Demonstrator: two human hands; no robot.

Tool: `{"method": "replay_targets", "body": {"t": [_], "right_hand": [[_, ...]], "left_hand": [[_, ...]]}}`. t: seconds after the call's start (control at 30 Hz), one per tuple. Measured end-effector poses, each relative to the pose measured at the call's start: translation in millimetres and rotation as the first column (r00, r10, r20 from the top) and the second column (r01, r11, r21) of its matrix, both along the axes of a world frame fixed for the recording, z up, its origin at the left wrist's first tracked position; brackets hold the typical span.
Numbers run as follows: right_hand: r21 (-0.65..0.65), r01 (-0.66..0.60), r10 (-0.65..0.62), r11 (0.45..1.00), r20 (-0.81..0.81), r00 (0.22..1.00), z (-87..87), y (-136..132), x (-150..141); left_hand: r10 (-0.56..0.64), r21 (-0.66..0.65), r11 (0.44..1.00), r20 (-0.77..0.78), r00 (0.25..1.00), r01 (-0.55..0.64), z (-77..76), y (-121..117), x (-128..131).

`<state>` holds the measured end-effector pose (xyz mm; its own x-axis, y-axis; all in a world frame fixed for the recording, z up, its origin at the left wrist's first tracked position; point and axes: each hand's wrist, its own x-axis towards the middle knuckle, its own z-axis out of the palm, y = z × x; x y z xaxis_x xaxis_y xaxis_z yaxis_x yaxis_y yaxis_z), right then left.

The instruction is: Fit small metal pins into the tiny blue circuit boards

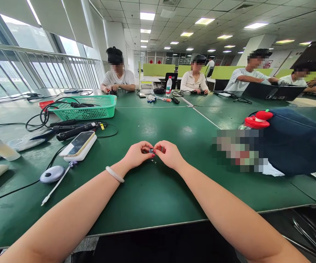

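My left hand (138, 155) and my right hand (169, 155) meet over the middle of the green table (158, 197). Between their fingertips is a small dark object with light and bluish spots (151, 151), too small to name. Thumb and fingers of the left hand pinch it from the left. From the right, the fingertips of my right hand close on it too. Just below the hands, a tiny flat piece with a pale outline (154, 161) lies on the tabletop. My fingers hide part of the held object.
Left of my arm are a phone (81, 143) on a white box, a round grey device (52, 174) with a cable, and a green basket (88, 108). A dark blue bag (300, 142) stands at right. Several people sit across the table, near a water bottle (169, 87).
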<state>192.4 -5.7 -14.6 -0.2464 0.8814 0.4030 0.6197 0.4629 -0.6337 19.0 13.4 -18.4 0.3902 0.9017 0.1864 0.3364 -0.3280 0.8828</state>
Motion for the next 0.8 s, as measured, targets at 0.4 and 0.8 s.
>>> {"method": "replay_targets", "body": {"t": [0.4,0.8], "right_hand": [[-0.050,-0.008,0.005,0.999,-0.061,0.998,-4.1,2.4,0.0],[-0.021,-0.179,0.176,0.984,0.316,0.932,-2.7,-8.1,-9.3]], "left_hand": [[0.012,0.018,1.000,-0.030,0.999,-0.011,-1.3,0.7,-1.0],[0.373,0.095,0.928,-0.221,0.901,-0.361,-3.1,11.6,-12.0]]}}
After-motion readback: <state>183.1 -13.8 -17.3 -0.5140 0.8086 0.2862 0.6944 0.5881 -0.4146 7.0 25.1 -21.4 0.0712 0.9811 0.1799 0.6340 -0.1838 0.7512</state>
